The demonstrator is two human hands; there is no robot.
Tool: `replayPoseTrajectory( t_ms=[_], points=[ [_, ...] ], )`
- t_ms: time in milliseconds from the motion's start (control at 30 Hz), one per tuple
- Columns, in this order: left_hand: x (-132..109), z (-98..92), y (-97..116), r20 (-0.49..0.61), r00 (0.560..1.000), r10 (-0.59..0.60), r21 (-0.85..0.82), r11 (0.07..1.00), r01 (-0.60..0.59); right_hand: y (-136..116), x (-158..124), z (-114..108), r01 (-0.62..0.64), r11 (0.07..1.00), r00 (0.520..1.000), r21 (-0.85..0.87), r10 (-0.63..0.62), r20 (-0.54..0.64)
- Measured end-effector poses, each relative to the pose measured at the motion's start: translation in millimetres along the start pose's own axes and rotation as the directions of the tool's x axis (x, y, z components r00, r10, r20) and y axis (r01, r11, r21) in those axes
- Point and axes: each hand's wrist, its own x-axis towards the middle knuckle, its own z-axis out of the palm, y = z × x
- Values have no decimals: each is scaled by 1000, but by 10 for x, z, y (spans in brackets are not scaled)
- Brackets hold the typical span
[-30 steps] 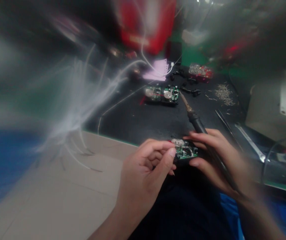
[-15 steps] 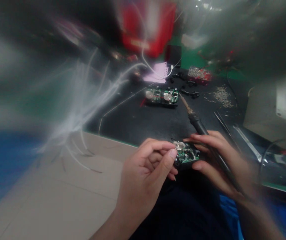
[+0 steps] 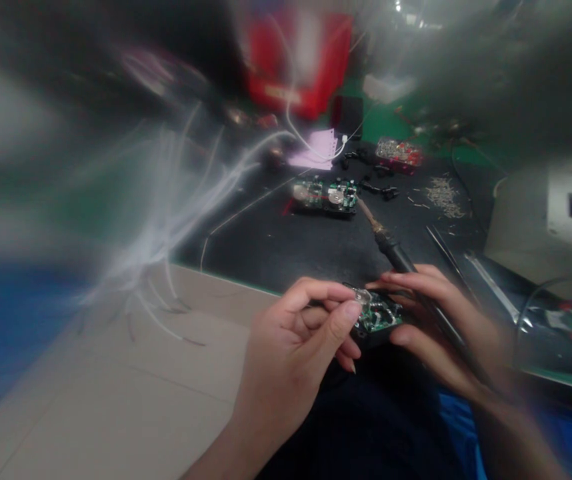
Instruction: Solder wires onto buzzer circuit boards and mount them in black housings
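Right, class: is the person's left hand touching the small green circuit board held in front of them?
Touching. The head view shows the left hand pinching the near end of the circuit board with thumb and forefinger, and no gap shows between them.

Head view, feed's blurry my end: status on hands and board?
Left hand pinches board. Right hand holds board too, iron tucked in it, tip pointing away. Nothing blocking.

Bare black mat (image 3: 296, 247) ahead of left hand (image 3: 299, 340); beyond it circuit boards (image 3: 325, 195), white wires (image 3: 186, 193) to its left block.
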Motion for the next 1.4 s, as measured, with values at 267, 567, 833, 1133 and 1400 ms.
replayPoseTrajectory(
  t_ms=[267,567,833,1133,1400],
  points=[
    [-20,-21,-17,8,999,-51,-32,998,51,65,-62,-14,-9,995,1000,96,8,5],
    [44,-129,-129,80,993,-88,-83,992,94,104,-74,29,-4,980,1000,199,8,-15],
    [105,-163,-139,85,986,-142,-118,981,152,111,-74,49,-24,972,1000,235,27,-14],
    [-64,-223,-320,-101,986,131,348,933,-88,184,-121,96,9,993,999,120,-3,-53],
    [-87,-191,-290,-25,905,426,588,738,-331,202,-135,120,78,995,993,66,-71,-97]
  ],
)
